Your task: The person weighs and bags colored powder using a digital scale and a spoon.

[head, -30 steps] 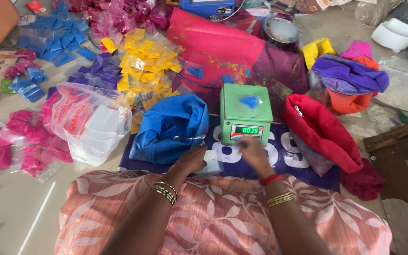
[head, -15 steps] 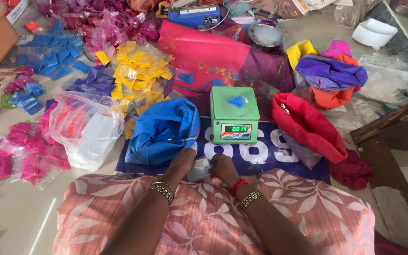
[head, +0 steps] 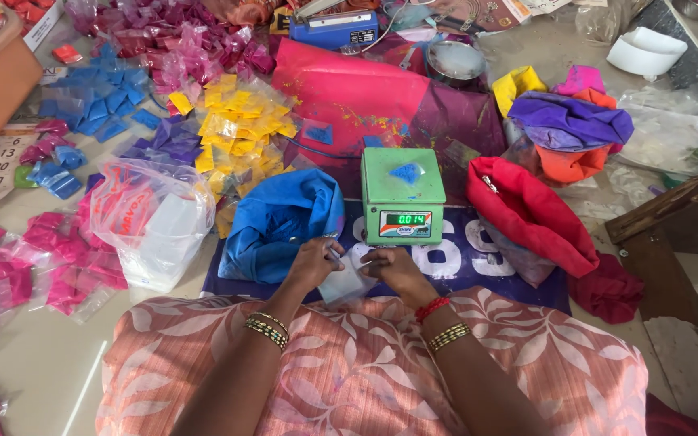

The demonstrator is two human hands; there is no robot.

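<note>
Pinching a small clear plastic pouch [head: 347, 278] between both hands, you hold it low over your lap, just in front of the small green digital scale [head: 402, 196]. Your left hand [head: 313, 264] grips the pouch's left upper edge with thumb and fingers pressed together on it; your right hand [head: 395, 269] nips the right edge the same way. Whether the mouth is open or sealed I cannot tell from here.

Keep both pinches near the top edge, so the mouth stays level and nothing can spill onto the patterned pink cloth [head: 365, 371] beneath your wrists. Hold the pouch upright and keep the two grips even, or the thin film will likely twist.

Just beyond your fingers, a little heap of blue powder [head: 406, 171] sits on the scale's pan, and its lit display faces you. To the left of your left hand lies the open blue cloth bag [head: 280, 222], close enough to brush, so keep your elbow in. To the right of your right hand rests the red cloth bag [head: 527, 214], a little further off.
</note>
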